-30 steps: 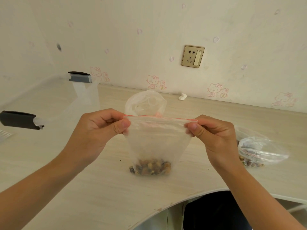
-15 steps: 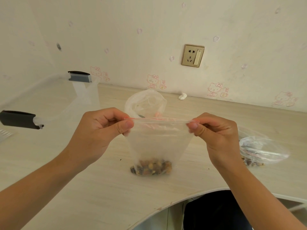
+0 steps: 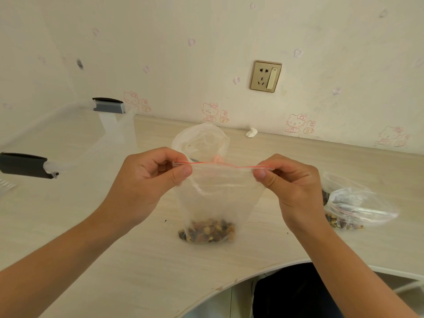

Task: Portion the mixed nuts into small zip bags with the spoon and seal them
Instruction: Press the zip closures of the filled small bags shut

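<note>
Left hand (image 3: 146, 180) and right hand (image 3: 293, 187) each pinch a top corner of the zip bag (image 3: 218, 203) at centre frame. Its near lip, taut a second ago, now sags, so sealing looks unfinished.

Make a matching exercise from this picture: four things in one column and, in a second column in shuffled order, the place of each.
Things
1. zip bag
2. nuts
3. socket
4. paper scrap

Places
A. on the wall
B. at the bottom of the zip bag
C. on the table, at the foot of the wall
D. pinched at its top corners by the left hand and the right hand

Pairs: 1-D, 2-B, 3-A, 4-C
</note>
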The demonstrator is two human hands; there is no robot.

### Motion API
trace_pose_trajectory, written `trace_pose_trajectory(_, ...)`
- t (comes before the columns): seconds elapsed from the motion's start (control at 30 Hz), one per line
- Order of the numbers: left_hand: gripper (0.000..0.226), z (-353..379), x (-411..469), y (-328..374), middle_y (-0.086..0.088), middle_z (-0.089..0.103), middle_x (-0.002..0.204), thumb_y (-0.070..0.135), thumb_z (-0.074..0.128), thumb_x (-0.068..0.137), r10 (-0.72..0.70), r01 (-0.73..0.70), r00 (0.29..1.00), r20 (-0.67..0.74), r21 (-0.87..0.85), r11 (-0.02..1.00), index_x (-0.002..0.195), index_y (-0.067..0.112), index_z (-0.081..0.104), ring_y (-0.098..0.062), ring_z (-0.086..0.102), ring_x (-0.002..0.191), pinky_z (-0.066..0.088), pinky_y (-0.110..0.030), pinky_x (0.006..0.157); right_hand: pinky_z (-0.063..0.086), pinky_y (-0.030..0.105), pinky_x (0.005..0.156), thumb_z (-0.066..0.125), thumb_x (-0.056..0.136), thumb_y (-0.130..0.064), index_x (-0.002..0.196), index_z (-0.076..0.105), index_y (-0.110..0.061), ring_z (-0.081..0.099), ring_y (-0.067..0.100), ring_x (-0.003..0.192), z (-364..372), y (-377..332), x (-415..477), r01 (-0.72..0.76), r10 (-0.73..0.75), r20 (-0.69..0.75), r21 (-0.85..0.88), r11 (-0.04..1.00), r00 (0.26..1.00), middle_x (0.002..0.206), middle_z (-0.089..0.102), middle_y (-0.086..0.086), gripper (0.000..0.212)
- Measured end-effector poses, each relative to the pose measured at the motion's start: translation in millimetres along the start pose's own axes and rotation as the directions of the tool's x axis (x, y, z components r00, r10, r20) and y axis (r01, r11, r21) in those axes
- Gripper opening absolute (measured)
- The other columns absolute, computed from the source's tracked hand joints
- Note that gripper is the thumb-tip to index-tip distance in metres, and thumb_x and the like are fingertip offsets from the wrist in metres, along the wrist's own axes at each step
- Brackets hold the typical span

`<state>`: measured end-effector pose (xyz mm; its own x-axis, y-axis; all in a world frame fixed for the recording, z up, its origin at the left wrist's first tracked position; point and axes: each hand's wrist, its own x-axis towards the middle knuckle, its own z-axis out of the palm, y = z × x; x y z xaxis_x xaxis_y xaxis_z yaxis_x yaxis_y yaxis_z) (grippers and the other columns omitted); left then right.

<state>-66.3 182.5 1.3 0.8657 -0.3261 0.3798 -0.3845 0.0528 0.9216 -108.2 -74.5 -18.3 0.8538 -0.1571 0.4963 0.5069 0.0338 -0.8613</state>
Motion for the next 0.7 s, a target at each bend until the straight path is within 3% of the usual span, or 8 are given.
trace_pose_trajectory(0.2, 0.012, -0.3, 1.8, -1.6, 0.005, 0.073, 0.077, 0.017, 0.072, 0.085, -0.032, 0.032, 0.999, 0.009, -0.005, 0.999, 0.087, 0.025, 0.080, -0.009, 0.064, 0.074, 0.053, -0.017, 0.073, 0.050, 0.021, 0.070, 0.077, 0.079, -0.010, 0.082, 0.082, -0.019, 0.062, 0.012, 0.072, 1.0, 0.8, 1.9, -0.005, 0.005, -0.006, 0.010, 1.000, 1.000, 0.074, 0.072, -0.003, 0.011)
trace_pose_trajectory(0.33, 0.012, 5.9, 2.9, -0.9, 0.004, 0.077, 0.081, 0.020, 0.086, 0.080, -0.091, 0.092, 0.995, 0.038, -0.023, 0.996, 0.086, 0.029, 0.083, -0.006, 0.068, 0.076, 0.054, -0.016, 0.074, 0.049, 0.024, 0.072, 0.082, 0.075, -0.020, 0.085, 0.083, -0.016, 0.061, 0.017, 0.076, 2.2, 1.4, 2.5, -0.044, 0.043, 0.043, 0.006, 0.999, 0.998, 0.076, 0.071, 0.000, 0.010)
trace_pose_trajectory(0.53, 0.006, 13.2, 2.8, -1.8, 0.009, 0.072, 0.070, 0.018, 0.084, 0.081, -0.048, 0.048, 0.999, 0.012, 0.012, 0.999, 0.080, 0.022, 0.080, -0.002, 0.063, 0.067, 0.050, -0.012, 0.067, 0.048, 0.020, 0.070, 0.080, 0.079, -0.009, 0.078, 0.079, -0.013, 0.060, 0.012, 0.071, 4.7, 3.6, 1.6, -0.038, 0.037, 0.022, 0.041, 0.998, 0.999, 0.070, 0.066, -0.003, 0.004)
trace_pose_trajectory(0.7, 0.006, 8.4, 7.8, 1.3, 0.002, 0.073, 0.072, 0.023, 0.079, 0.080, -0.057, 0.056, 0.998, 0.033, 0.020, 0.998, 0.085, 0.025, 0.082, -0.009, 0.065, 0.071, 0.054, -0.017, 0.073, 0.049, 0.020, 0.071, 0.079, 0.078, -0.010, 0.077, 0.080, -0.017, 0.061, 0.010, 0.071, 5.3, -0.3, 3.6, -0.056, 0.053, 0.051, 0.059, 0.997, 0.997, 0.070, 0.069, -0.006, 0.007)
